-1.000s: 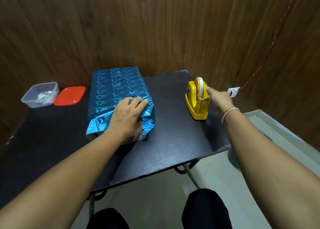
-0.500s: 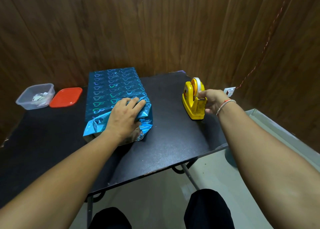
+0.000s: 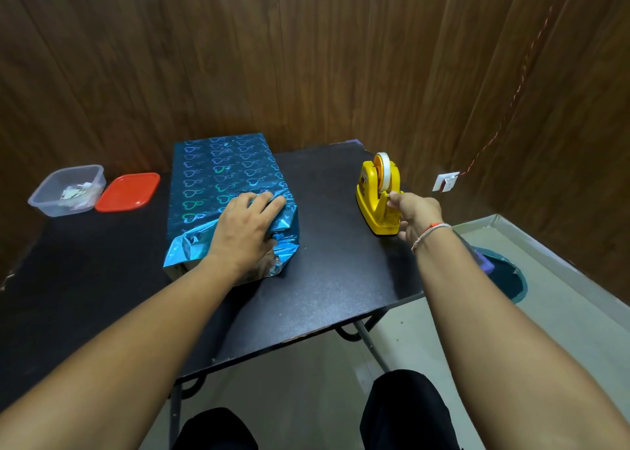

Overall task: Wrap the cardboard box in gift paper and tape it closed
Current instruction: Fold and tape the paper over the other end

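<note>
A box covered in shiny blue gift paper (image 3: 221, 183) with heart prints lies on the black table (image 3: 327, 279). Its near end has crumpled, folded paper. My left hand (image 3: 243, 231) lies flat on that near end, fingers straight, pressing the folds down. To the right stands a yellow tape dispenser (image 3: 378, 193) with a white tape roll. My right hand (image 3: 414, 216) is at the dispenser's near side, fingers curled, pinching the tape end at the cutter.
A clear plastic tub (image 3: 68, 190) with paper scraps and a red lid (image 3: 129, 191) sit at the table's far left. Wooden walls close in behind and to the right. The table's right edge drops to a pale floor with a teal round object (image 3: 508, 279).
My right hand has drawn back from the top of the tape roll to the dispenser's near side and curled at the cutter. My left hand has stayed on the box.
</note>
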